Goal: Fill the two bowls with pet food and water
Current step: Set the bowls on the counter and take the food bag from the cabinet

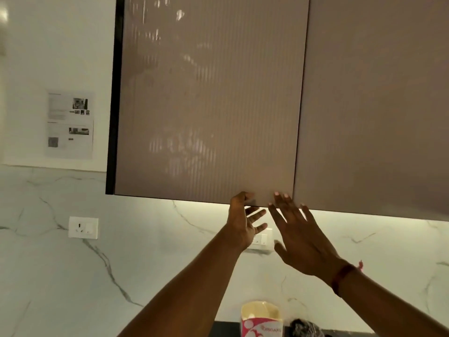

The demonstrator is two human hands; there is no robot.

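Observation:
I look up at a beige ribbed wall-cabinet door (206,105), shut against its neighbour (376,105). My left hand (243,222) reaches to the door's lower right corner, thumb on the front face and fingers spread just under the bottom edge. My right hand (298,237) is raised beside it, palm toward the cabinet, fingers apart, fingertips near the seam between the two doors. Neither hand holds anything. No bowls, pet food or water show in view.
A white marble backsplash (97,263) runs below the cabinets, with a socket (83,227) at left and a switch plate (261,238) behind my hands. Printed sheets (70,125) hang on the wall. A white and pink packet (262,319) and a dark object (303,327) sit at the bottom.

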